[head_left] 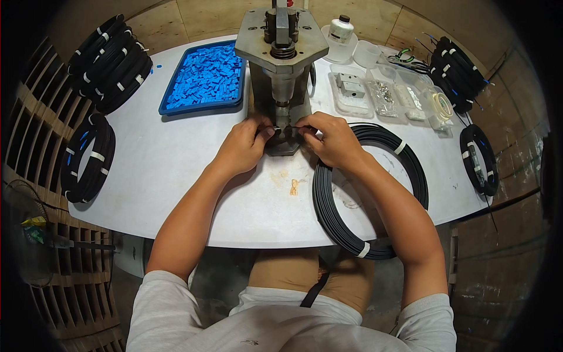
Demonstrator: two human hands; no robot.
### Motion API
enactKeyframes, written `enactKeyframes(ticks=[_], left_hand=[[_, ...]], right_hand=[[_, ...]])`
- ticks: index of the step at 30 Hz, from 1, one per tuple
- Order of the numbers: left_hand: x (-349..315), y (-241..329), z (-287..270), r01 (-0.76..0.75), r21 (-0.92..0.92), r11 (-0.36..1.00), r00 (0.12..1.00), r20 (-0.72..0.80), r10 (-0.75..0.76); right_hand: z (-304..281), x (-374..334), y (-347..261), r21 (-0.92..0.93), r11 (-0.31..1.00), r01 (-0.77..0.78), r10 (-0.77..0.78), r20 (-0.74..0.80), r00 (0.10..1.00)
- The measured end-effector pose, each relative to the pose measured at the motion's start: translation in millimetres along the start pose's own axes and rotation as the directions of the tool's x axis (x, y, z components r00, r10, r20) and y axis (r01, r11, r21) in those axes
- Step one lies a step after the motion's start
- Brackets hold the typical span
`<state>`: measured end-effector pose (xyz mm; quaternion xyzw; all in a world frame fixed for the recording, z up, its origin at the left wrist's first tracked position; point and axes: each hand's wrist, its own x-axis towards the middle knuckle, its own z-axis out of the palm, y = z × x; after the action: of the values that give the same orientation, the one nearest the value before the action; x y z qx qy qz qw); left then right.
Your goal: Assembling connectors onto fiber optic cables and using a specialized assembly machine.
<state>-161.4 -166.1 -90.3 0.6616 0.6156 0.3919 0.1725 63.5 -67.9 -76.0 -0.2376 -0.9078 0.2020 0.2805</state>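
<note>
A grey metal bench press (283, 53) stands at the far middle of the table, its ram coming down over a small die area. My left hand (243, 144) is closed at the left of that die, fingertips pinched on something small I cannot make out. From the right, my right hand (333, 139) pinches what looks like the thin dark end of a cable, pointing into the die. A large coil of black cable (417, 170), bound with white tape, lies under my right forearm and overhangs the table's front edge.
A blue tray (170, 110) heaped with small blue pieces sits left of the press. Taped black coils (111, 67) are stacked at far left, more coils (454, 73) at far right. Clear plastic boxes (384, 97), a metal block (350, 85) and a white bottle (341, 29) stand back right.
</note>
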Motion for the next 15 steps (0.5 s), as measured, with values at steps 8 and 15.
enactKeyframes(ticks=[8, 15], left_hand=[[0.2, -2.3, 0.5, -0.012, 0.025, 1.000, 1.000, -0.001, 0.012], [0.8, 0.5, -0.1, 0.000, 0.001, 1.000, 1.000, 0.004, 0.000]], right_hand=[[0.6, 0.0, -3.3, 0.052, 0.999, 0.008, -0.005, -0.066, 0.998], [2.1, -1.7, -1.7, -0.020, 0.999, 0.049, -0.050, -0.073, 0.996]])
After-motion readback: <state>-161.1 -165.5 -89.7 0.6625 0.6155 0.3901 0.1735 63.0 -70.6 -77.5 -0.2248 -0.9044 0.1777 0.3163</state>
